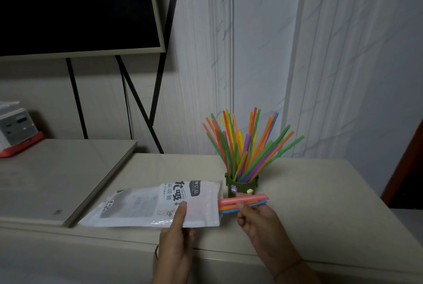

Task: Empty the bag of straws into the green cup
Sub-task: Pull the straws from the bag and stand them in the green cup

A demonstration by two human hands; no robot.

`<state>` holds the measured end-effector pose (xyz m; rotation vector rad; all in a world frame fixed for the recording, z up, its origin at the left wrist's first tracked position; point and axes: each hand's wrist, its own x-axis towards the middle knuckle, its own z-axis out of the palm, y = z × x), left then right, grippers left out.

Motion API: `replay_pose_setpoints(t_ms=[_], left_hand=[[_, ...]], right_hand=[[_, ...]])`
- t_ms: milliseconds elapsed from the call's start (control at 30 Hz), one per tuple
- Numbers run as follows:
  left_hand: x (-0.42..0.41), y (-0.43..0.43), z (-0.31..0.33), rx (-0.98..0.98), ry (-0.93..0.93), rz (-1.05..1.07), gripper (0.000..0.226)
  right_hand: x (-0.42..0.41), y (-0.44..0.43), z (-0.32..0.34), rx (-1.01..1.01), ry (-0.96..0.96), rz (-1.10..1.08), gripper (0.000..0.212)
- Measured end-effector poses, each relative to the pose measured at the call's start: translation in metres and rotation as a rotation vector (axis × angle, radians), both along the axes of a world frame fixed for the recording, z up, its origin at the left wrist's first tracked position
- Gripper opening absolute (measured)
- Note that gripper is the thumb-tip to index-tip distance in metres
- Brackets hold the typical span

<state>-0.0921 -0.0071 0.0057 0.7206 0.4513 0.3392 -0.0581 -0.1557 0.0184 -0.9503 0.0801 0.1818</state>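
Note:
A white plastic straw bag (pixel 148 206) with printed lettering lies sideways just above the table, its open mouth facing right. My left hand (pixel 177 235) grips its lower edge, thumb pressed on the front. A few straws (pixel 245 200), pink, orange and blue, stick out of the mouth, and my right hand (pixel 256 217) pinches them just right of the bag. Behind them stands the dark green cup (pixel 241 188) with small charms on its front, holding several colourful straws (pixel 247 146) that fan upward.
The cream table (pixel 309 192) runs to the right and front. A flat beige board (pixel 57 176) lies at the left, with a white and red device (pixel 16 128) behind it. A dark screen on black legs (pixel 80 7) stands at the back left before a marbled wall.

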Motion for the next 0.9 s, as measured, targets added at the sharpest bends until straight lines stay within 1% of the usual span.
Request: replay_pose_setpoints(t_ms=[67, 167, 300, 433, 533, 667, 733, 800, 900], left_hand=[[0.001, -0.002, 0.0, -0.029, 0.014, -0.031, 0.032], [0.001, -0.008, 0.0, -0.04, 0.053, -0.086, 0.029], [0.001, -0.01, 0.002, -0.082, 0.049, -0.062, 0.031], [0.005, -0.005, 0.002, -0.174, 0.028, -0.001, 0.033], [0.006, 0.003, -0.001, -0.205, 0.04, 0.055, 0.032], [0.005, 0.01, -0.004, -0.225, 0.001, 0.085, 0.031], [0.005, 0.011, -0.006, -0.231, -0.005, 0.089, 0.027], [0.006, 0.009, -0.008, -0.231, 0.003, 0.088, 0.026], [0.007, 0.005, -0.008, -0.223, 0.007, 0.081, 0.026]], right_hand=[[0.001, 0.001, 0.0, -0.076, -0.047, -0.034, 0.018], [0.001, 0.003, 0.001, -0.202, -0.129, -0.017, 0.017], [0.003, 0.005, -0.001, -0.278, -0.138, -0.02, 0.02], [0.008, -0.001, -0.004, -0.209, -0.079, -0.115, 0.024], [0.011, -0.009, -0.002, -0.178, -0.065, -0.144, 0.017], [0.017, -0.019, 0.003, -0.027, -0.036, -0.169, 0.011], [0.018, -0.02, 0.006, 0.025, -0.034, -0.149, 0.013], [0.015, -0.015, 0.008, 0.06, -0.038, -0.078, 0.015], [0.009, -0.005, 0.009, 0.046, -0.062, 0.019, 0.017]])
